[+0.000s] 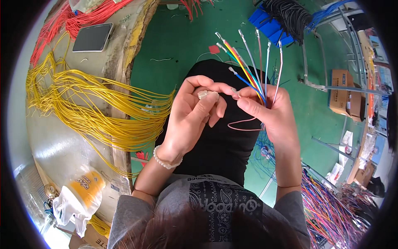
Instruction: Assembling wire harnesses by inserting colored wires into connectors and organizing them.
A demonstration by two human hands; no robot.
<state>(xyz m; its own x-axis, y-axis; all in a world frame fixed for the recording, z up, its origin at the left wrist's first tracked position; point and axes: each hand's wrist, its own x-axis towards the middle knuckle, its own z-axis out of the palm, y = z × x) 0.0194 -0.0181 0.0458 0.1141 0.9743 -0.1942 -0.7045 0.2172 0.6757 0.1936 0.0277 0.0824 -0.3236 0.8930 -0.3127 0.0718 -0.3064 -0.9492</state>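
Observation:
Above my lap, my left hand [184,114] holds a small whitish plastic connector [208,96] between its thumb and curled fingers. My right hand [280,118] grips a bundle of coloured wires [247,71], which fan out upward with metal terminals on their tips. Red, yellow, green, blue, white and brown strands show among them. My left index fingertip meets the right thumb and index tips; any small wire end pinched there is too small to make out. A thin pink wire [238,128] loops out below my right hand. The bundle's lower part is partly hidden by that palm.
On the table at left lie yellow wires [103,112], red wires [78,20] and a dark phone [93,37]. A bagged yellow cup [85,189] stands nearer. Blue bins with black cables [286,18], a cardboard box [342,93] and many coloured wires [327,207] are at right.

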